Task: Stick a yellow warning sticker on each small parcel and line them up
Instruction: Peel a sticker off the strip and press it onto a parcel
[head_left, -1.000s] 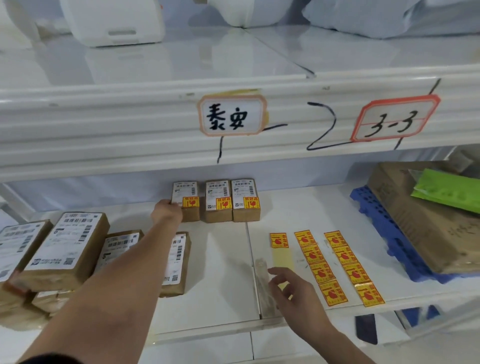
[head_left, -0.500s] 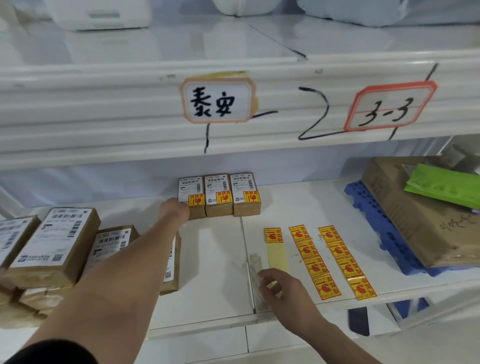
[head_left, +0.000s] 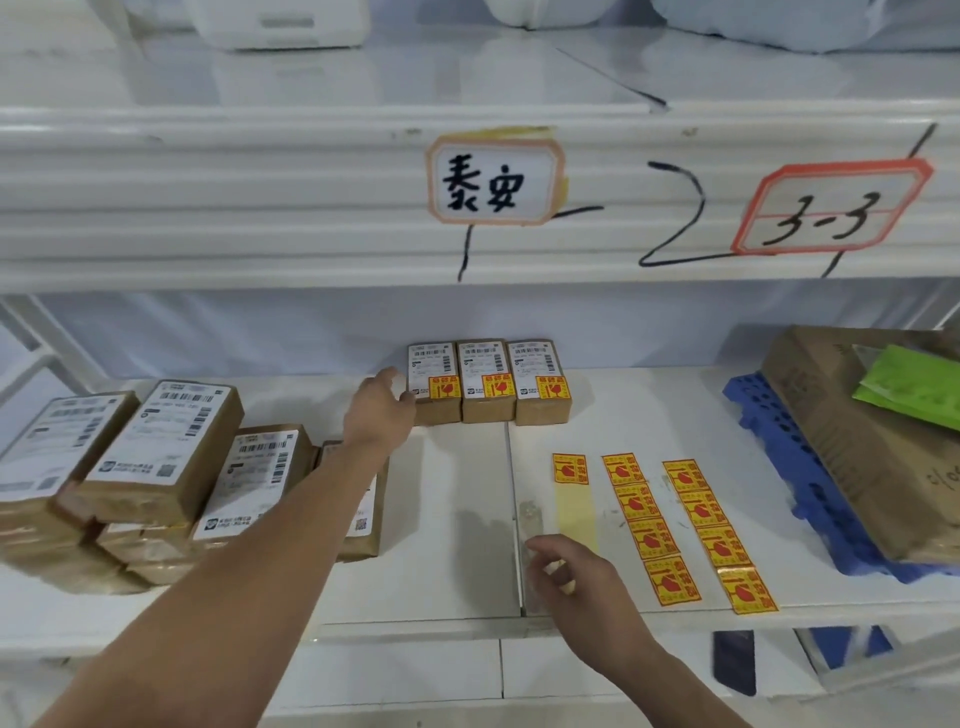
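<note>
My left hand (head_left: 382, 410) lays straight fingers against the left side of the row of three small brown cardboard parcels (head_left: 488, 382), each yellow-stickered, at the back edge of the white shelf (head_left: 457, 483); a harder push would skew the row. My right hand (head_left: 576, 582), fingers loosely curled, is over the near-empty pale yellow backing strip (head_left: 574, 512) by the front edge. I cannot tell whether it pinches it. A tug could drag its last yellow warning sticker (head_left: 570, 468) askew

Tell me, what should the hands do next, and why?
Probably the left hand, touching the leftmost parcel of the stickered row, should draw back and fetch an unstickered parcel from the pile: all three in the row already carry yellow stickers.
</note>
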